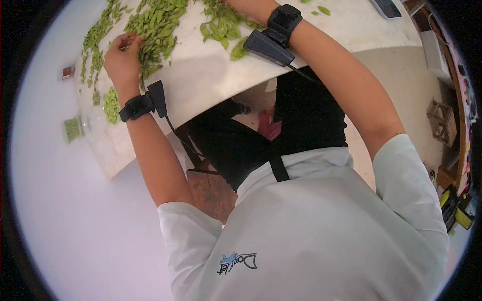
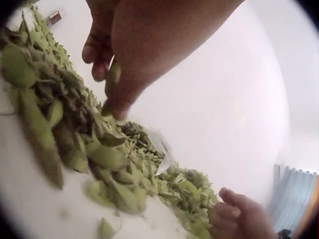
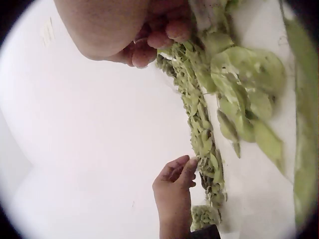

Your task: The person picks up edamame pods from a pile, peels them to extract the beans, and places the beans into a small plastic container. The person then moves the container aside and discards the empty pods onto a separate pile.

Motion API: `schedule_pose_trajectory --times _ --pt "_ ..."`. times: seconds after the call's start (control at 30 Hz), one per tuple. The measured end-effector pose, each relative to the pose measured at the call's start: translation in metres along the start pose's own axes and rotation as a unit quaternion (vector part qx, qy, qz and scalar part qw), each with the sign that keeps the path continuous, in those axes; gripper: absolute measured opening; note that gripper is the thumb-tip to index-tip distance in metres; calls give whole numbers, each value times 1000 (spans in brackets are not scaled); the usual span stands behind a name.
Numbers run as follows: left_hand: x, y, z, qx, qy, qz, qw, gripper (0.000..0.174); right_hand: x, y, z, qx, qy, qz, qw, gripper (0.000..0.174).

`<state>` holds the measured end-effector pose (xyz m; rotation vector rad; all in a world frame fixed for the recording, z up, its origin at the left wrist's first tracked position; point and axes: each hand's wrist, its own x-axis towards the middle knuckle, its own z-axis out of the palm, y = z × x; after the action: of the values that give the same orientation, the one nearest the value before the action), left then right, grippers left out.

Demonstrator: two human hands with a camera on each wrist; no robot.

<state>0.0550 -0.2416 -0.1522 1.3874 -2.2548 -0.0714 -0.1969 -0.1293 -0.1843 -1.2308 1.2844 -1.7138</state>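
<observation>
Green pods (image 1: 158,30) lie in a long heap on the white table (image 1: 221,75). Over the heap's left side, my left hand (image 1: 123,60) is bent at the fingers; the left wrist view shows a green pod (image 2: 113,82) pinched between its thumb and fingers. My right hand (image 1: 251,9), cut off by the top edge in the head view, is beside another group of pods (image 1: 221,27). In the right wrist view its fingertips (image 3: 159,40) curl close to green pods, and whether they hold one is hidden.
Small pale green beans (image 1: 111,105) lie in a pile near my left wrist. Beyond them is a clear container of green pieces (image 1: 73,129). A small red-brown item (image 1: 67,73) sits at the left, a phone (image 1: 386,8) at the top right. Broad pods (image 1: 240,49) lie near my right wrist.
</observation>
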Motion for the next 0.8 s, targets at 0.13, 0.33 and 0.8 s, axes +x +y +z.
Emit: schedule_pose_trajectory --times 0.13,0.33,0.8 --pt "-2 28 8 -199 29 44 979 29 -1 5 3 1 -44 -32 999 25" --pt "-5 97 39 -508 -31 -23 860 25 -3 -5 7 -9 -119 -85 989 26" --pt "-19 98 53 -581 -72 13 810 24 -2 -2 8 11 -70 -41 997 15"
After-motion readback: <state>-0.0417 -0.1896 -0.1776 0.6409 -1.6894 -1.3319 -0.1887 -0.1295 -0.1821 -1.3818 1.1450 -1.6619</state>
